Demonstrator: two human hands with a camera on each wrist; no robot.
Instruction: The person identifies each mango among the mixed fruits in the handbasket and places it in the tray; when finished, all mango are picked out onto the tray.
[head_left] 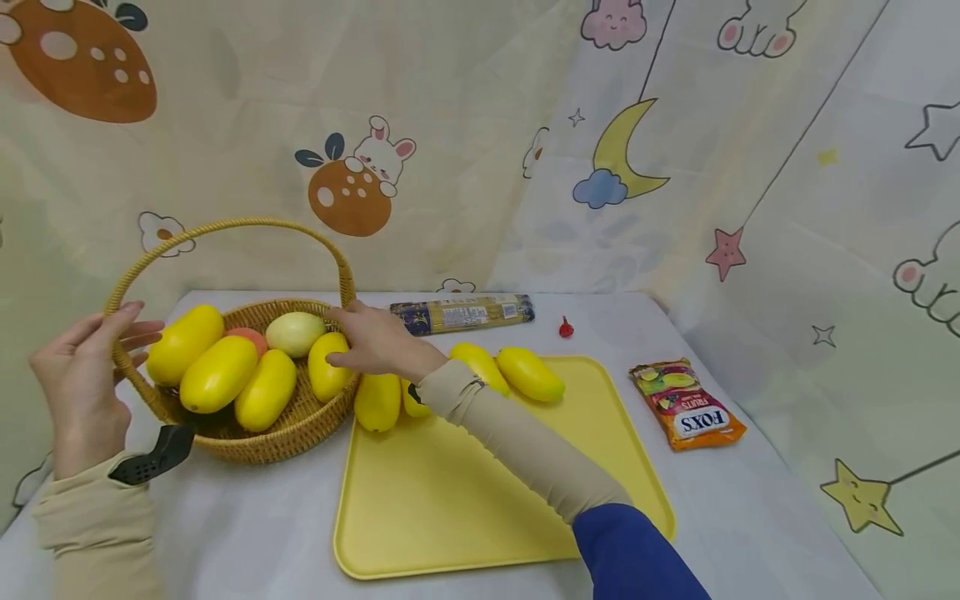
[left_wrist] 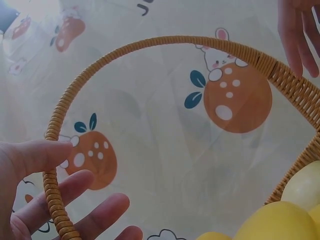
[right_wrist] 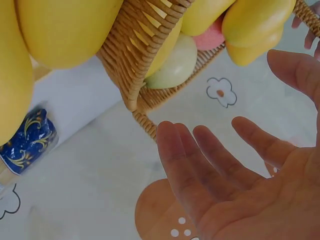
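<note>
A wicker basket [head_left: 258, 450] with a tall arched handle [head_left: 240, 222] stands at the left, holding several yellow mangoes [head_left: 219, 375], a pale green-yellow oval fruit [head_left: 296, 335] and a partly hidden pinkish-red piece [head_left: 250, 337]. At the handle's left side is my left hand [head_left: 90, 375]; its thumb lies in front of the handle and its loosely spread fingers [left_wrist: 102, 215] reach behind it. My right hand [head_left: 378, 337] is by the handle's right base, over the basket's rim. In the right wrist view its fingers [right_wrist: 215, 155] are extended, fingertips right at the handle.
A yellow tray [head_left: 465, 500] lies right of the basket, with several mangoes [head_left: 531, 373] along its back edge, partly behind my right arm. Behind it is a long pack of spaghetti [head_left: 472, 314]. A small red object [head_left: 566, 328] and a FOX'S candy bag [head_left: 688, 406] lie farther right.
</note>
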